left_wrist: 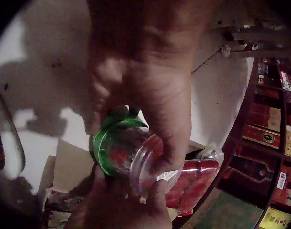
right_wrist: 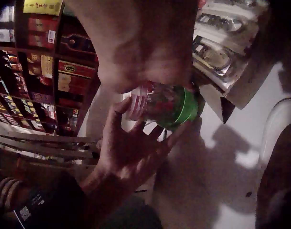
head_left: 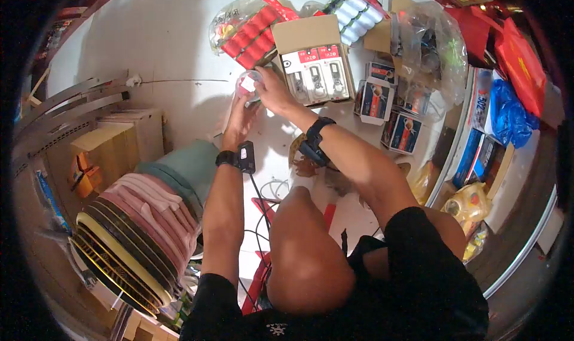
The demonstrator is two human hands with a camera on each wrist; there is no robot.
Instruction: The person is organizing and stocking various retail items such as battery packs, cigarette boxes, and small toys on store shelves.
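Observation:
Both hands hold a small clear plastic jar (head_left: 247, 82) above the white surface. It has a green end (right_wrist: 187, 109) and a ridged clear end, with red showing inside. My left hand (head_left: 240, 118) grips it from the near side, its thumb (right_wrist: 120, 106) at the ridged end and its fingers stretched along the underside toward the green. From the other side my right hand (head_left: 276, 93) curls over the jar, hiding part of it. In the left wrist view the jar (left_wrist: 121, 150) lies on its side between the two hands.
Beyond the hands an open carton (head_left: 306, 30) holds packaged metal clips. Red rolls (head_left: 250, 40) in plastic wrap and white rolls (head_left: 355, 17) flank it. Several small boxes (head_left: 378, 100) stand to the right. Stacked hats (head_left: 149, 215) sit at the left, near a cardboard box (head_left: 107, 148).

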